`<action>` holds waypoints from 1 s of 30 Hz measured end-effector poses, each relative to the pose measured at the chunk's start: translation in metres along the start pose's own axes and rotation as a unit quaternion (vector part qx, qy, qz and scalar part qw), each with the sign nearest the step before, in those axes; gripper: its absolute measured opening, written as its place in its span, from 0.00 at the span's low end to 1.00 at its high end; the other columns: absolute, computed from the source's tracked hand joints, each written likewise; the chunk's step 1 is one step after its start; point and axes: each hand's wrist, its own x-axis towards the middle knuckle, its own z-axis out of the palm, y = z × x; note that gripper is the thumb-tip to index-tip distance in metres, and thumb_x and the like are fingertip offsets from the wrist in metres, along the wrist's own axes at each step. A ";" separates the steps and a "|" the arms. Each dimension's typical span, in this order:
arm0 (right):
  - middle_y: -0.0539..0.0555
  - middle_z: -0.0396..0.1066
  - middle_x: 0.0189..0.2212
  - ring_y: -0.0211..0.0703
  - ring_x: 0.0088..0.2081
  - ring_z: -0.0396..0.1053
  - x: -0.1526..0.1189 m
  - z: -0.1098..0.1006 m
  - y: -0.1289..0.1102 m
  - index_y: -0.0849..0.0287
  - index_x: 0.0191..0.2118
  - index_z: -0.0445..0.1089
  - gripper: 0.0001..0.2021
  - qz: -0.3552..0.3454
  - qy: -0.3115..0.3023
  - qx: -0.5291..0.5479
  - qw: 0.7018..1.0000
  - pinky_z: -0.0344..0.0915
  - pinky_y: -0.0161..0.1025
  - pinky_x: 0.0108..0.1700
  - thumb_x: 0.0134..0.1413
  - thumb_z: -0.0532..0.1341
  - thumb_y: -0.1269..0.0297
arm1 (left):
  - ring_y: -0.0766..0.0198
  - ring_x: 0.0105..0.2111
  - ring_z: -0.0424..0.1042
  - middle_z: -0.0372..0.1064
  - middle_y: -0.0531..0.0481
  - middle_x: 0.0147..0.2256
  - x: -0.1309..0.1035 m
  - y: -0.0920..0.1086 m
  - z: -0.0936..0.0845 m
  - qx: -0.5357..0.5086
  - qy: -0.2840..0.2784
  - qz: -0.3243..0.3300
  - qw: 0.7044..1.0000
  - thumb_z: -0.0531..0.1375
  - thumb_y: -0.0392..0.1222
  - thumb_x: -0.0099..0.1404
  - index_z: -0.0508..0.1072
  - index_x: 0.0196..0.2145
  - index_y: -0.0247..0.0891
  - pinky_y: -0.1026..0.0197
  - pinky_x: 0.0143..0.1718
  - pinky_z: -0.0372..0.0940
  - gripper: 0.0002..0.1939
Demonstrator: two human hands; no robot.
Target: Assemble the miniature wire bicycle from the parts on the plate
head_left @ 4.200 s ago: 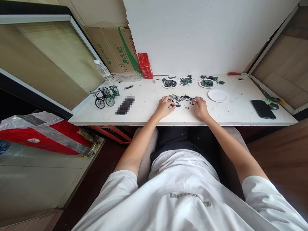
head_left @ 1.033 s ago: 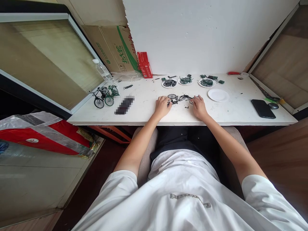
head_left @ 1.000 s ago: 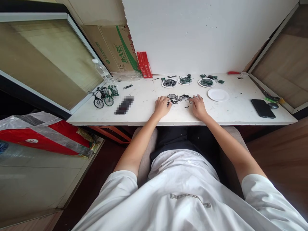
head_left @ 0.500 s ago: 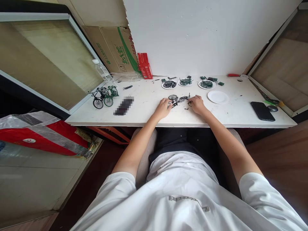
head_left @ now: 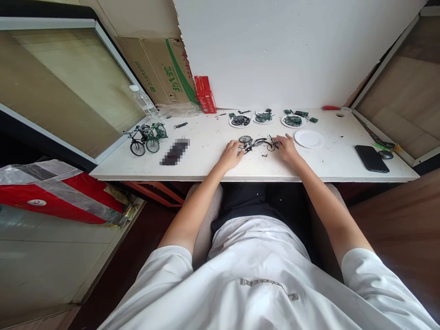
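Observation:
Loose black parts of a model bicycle lie between my hands: a spoked wheel (head_left: 245, 139), a black frame piece (head_left: 260, 141) and a round black piece (head_left: 271, 146) at the right. My left hand (head_left: 231, 155) rests on the table with curled fingers, its tips at small dark parts below the wheel; what they pinch is hidden. With fingers pressed together, my right hand (head_left: 286, 147) pinches a small black bicycle part (head_left: 276, 144) beside the round piece. A tiny black bit (head_left: 264, 155) lies closer to me.
Assembled model bicycles (head_left: 147, 137) stand at the left, near a blurred dark object (head_left: 175, 152). Plates of parts (head_left: 240, 120) line the back; a bare white plate (head_left: 309, 139) lies right of my hand. A phone (head_left: 371, 158) and mouse (head_left: 385, 155) are far right.
My right hand has shifted slightly right, leaving more of the round black piece in view. My left hand has barely moved, and the view has shifted slightly.

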 end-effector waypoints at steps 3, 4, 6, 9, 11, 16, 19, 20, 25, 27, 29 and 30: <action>0.60 0.79 0.61 0.64 0.71 0.66 -0.001 0.004 -0.002 0.55 0.61 0.79 0.22 -0.049 -0.002 -0.024 0.999 0.44 0.72 0.80 0.71 0.54 0.61 | 0.45 0.65 0.70 0.69 0.35 0.61 0.000 0.000 0.000 -0.001 0.002 -0.002 1.000 0.56 0.45 0.79 0.74 0.59 0.38 0.41 0.73 0.64 0.16; 0.59 0.79 0.61 0.64 0.71 0.66 -0.001 0.006 -0.003 0.54 0.61 0.79 0.22 -0.059 -0.006 -0.033 0.998 0.46 0.72 0.80 0.71 0.55 0.61 | 0.45 0.65 0.70 0.69 0.35 0.60 0.000 0.001 0.000 -0.001 0.002 -0.002 1.000 0.56 0.45 0.79 0.74 0.59 0.38 0.41 0.73 0.64 0.16; 0.58 0.77 0.64 0.64 0.74 0.63 -0.004 0.010 -0.006 0.53 0.61 0.79 0.21 -0.076 -0.022 -0.049 0.996 0.49 0.71 0.78 0.70 0.54 0.64 | 0.45 0.64 0.70 0.69 0.36 0.60 0.000 0.002 0.000 -0.001 0.002 -0.001 1.000 0.57 0.45 0.79 0.74 0.59 0.39 0.41 0.73 0.64 0.16; 0.57 0.75 0.67 0.68 0.79 0.52 -0.009 0.016 -0.011 0.55 0.60 0.80 0.24 -0.093 -0.046 -0.070 0.992 0.55 0.73 0.75 0.67 0.53 0.70 | 0.45 0.65 0.69 0.69 0.35 0.60 0.000 0.003 0.000 0.001 0.000 -0.003 1.000 0.57 0.44 0.79 0.74 0.59 0.38 0.41 0.73 0.64 0.16; 0.58 0.74 0.68 0.71 0.79 0.49 -0.011 0.018 -0.013 0.56 0.59 0.81 0.24 -0.097 -0.054 -0.081 0.990 0.57 0.74 0.73 0.66 0.53 0.71 | 0.44 0.65 0.69 0.69 0.35 0.61 0.000 0.003 0.000 0.003 -0.001 -0.006 1.000 0.57 0.45 0.79 0.73 0.59 0.38 0.41 0.73 0.64 0.16; 0.59 0.73 0.69 0.73 0.79 0.49 -0.014 0.019 -0.012 0.57 0.60 0.81 0.25 -0.089 -0.051 -0.098 0.990 0.57 0.75 0.73 0.66 0.52 0.71 | 0.45 0.65 0.70 0.68 0.35 0.61 0.000 0.002 0.000 0.003 -0.002 -0.003 1.000 0.56 0.44 0.79 0.73 0.59 0.38 0.42 0.73 0.63 0.16; 0.59 0.73 0.68 0.73 0.78 0.51 -0.014 0.019 -0.008 0.57 0.60 0.81 0.25 -0.066 -0.048 -0.098 0.992 0.59 0.73 0.72 0.67 0.52 0.72 | 0.45 0.64 0.70 0.68 0.36 0.60 0.000 0.002 0.000 0.000 -0.003 -0.002 1.000 0.56 0.44 0.79 0.73 0.59 0.38 0.41 0.72 0.64 0.16; 0.59 0.74 0.68 0.73 0.77 0.51 -0.014 0.020 -0.007 0.56 0.60 0.81 0.25 -0.061 -0.046 -0.096 0.992 0.59 0.73 0.72 0.67 0.52 0.72 | 0.45 0.64 0.70 0.68 0.36 0.60 0.000 0.002 0.000 -0.002 -0.003 -0.002 1.000 0.56 0.44 0.79 0.73 0.59 0.39 0.41 0.72 0.64 0.16; 0.60 0.77 0.63 0.70 0.72 0.57 -0.012 0.024 -0.003 0.56 0.59 0.82 0.26 -0.063 -0.032 -0.089 0.993 0.61 0.69 0.71 0.66 0.53 0.72 | 0.45 0.65 0.69 0.68 0.36 0.60 0.000 0.002 0.000 -0.002 -0.002 -0.005 1.000 0.56 0.45 0.79 0.73 0.59 0.39 0.41 0.73 0.64 0.16; 0.62 0.77 0.63 0.70 0.70 0.59 -0.012 0.025 -0.004 0.57 0.60 0.82 0.26 -0.066 -0.030 -0.093 0.993 0.61 0.69 0.71 0.66 0.53 0.72 | 0.45 0.65 0.69 0.68 0.36 0.60 0.000 0.003 0.000 0.000 -0.004 -0.004 1.000 0.56 0.45 0.79 0.73 0.59 0.39 0.41 0.73 0.63 0.16; 0.64 0.76 0.62 0.70 0.68 0.59 -0.013 0.024 -0.006 0.59 0.61 0.82 0.27 -0.065 -0.026 -0.095 0.993 0.61 0.69 0.70 0.65 0.53 0.72 | 0.44 0.65 0.69 0.68 0.35 0.61 0.000 0.003 0.000 0.001 -0.005 -0.004 1.000 0.56 0.45 0.79 0.73 0.59 0.39 0.40 0.73 0.63 0.16; 0.65 0.76 0.62 0.71 0.68 0.59 -0.014 0.023 -0.008 0.59 0.62 0.81 0.27 -0.063 -0.024 -0.094 0.993 0.62 0.69 0.70 0.65 0.53 0.71 | 0.44 0.65 0.69 0.68 0.36 0.60 0.000 0.003 -0.001 0.000 -0.004 -0.004 1.000 0.56 0.45 0.79 0.73 0.59 0.39 0.40 0.73 0.63 0.16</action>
